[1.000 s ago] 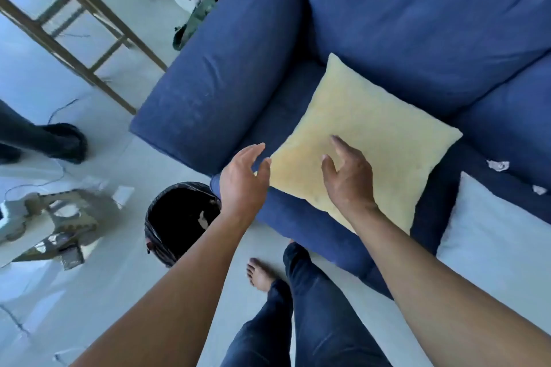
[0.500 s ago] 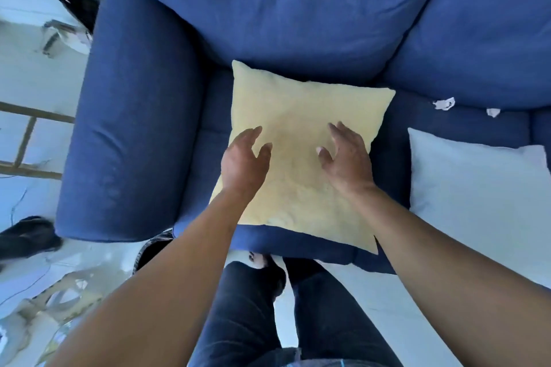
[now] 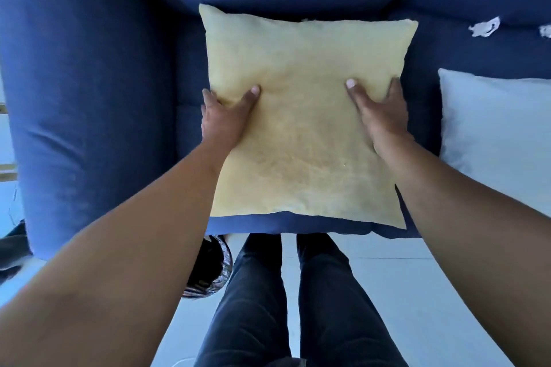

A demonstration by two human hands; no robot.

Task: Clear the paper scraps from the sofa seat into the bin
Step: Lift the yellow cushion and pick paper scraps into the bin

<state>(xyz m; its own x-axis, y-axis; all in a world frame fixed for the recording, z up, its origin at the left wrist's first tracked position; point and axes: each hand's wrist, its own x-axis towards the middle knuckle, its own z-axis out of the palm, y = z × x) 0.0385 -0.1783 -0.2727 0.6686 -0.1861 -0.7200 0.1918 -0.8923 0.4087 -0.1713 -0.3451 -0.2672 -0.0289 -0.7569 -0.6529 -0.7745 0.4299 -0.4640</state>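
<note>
Presumably lifting to check beneath: yellow cushion (image 3: 304, 128) on blue sofa seat (image 3: 447, 48), gripped by left hand (image 3: 223, 119) at 9 o'clock edge, right hand (image 3: 381, 116) at 3 o'clock, thumbs on top, fingers tucked under. Paper scraps (image 3: 484, 27) at 2 o'clock; bin (image 3: 213, 271) at 7 o'clock.

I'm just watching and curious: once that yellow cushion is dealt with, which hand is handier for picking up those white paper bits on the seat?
Probably the right hand. The paper scraps lie at the seat's far right, on its side; the left hand grips the yellow cushion's opposite edge.
</note>
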